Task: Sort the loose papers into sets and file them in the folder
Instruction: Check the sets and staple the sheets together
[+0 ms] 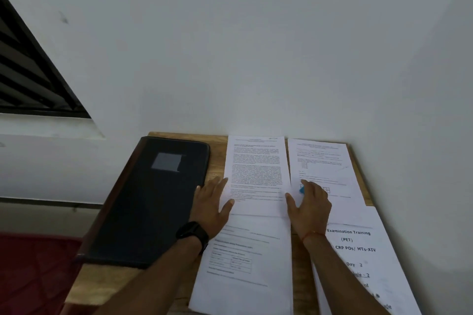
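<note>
White papers point(243, 258) lie as four sheets on the wooden table point(217, 158), two far by the wall point(256, 59) and two near, with the black folder point(153, 199) closed to their left. I see my left grip point(212, 204) open, flat on the left edge of the middle sheet point(256, 161), a watch point(192, 234) at its wrist. My right grip point(309, 207), also open, rests across that sheet's right edge and the right sheet point(322, 158), a small blue thing point(302, 189) showing beside it.
</note>
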